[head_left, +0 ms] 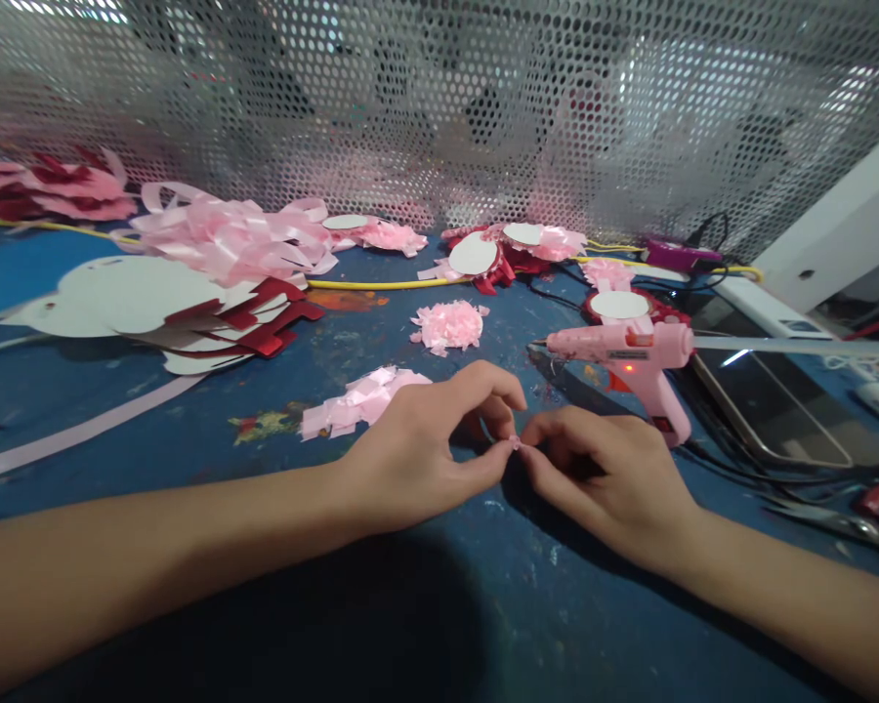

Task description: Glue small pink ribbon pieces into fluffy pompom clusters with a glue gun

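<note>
My left hand (439,449) and my right hand (607,469) meet over the table, thumbs and fingertips pinched together. Between them is a tiny scrap of pink ribbon (514,443), mostly hidden by the fingers. Behind my left hand lies a loose pile of cut pink ribbon pieces (366,398). A ruffled pink ribbon rosette (449,327) rests farther back. To the right, a pink hot glue gun (622,350) lies on its side with an orange light on and a glue stick in its rear.
Pink ribbon loops (234,234) and white card shapes with red ribbon (132,303) lie at left. Rosettes with white discs (473,254) line the back, before a perforated metal screen (439,107). A phone (766,391), cables and red-handled pliers (842,522) are at right.
</note>
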### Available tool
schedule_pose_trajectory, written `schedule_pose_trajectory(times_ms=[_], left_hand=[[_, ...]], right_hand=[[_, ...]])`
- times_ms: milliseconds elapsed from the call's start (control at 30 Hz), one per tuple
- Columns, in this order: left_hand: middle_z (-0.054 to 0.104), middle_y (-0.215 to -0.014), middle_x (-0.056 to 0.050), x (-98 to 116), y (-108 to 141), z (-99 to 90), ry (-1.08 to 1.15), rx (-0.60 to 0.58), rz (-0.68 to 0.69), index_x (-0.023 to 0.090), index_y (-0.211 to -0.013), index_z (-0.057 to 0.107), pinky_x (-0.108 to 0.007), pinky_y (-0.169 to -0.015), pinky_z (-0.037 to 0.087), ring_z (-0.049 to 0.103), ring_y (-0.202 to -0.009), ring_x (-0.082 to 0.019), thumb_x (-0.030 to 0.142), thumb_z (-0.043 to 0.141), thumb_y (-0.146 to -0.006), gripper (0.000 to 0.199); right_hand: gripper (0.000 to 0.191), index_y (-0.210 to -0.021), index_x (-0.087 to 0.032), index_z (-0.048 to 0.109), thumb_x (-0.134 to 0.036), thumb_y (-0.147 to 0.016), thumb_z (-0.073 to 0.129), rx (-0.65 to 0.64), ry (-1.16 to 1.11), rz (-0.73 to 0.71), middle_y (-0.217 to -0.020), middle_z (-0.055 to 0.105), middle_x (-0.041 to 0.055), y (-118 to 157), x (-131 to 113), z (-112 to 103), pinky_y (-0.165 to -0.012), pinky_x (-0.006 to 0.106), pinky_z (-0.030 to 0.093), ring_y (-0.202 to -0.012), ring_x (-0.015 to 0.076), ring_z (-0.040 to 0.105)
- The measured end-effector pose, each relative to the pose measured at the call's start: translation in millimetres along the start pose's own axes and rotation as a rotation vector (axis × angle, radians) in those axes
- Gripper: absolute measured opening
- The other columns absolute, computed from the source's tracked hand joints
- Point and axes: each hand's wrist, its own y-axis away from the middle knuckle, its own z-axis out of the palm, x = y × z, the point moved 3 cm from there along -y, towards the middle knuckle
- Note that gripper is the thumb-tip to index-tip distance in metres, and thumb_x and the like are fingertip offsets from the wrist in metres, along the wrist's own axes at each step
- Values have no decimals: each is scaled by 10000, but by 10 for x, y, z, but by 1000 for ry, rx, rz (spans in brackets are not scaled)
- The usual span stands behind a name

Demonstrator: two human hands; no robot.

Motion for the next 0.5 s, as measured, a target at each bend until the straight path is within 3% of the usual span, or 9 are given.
schedule_pose_trajectory(times_ms=[500], left_hand=[[613,-795,40,23,-6,-9,1,-4,-17,203,-955,490,-181,-643,505,609,-703,-76,67,587,-777,244]], right_hand=[[105,-782,-165,624,-224,-847,567,-11,-18,33,-468,512,-81,-3,2,-12,-424,174,316,-388,50,448]])
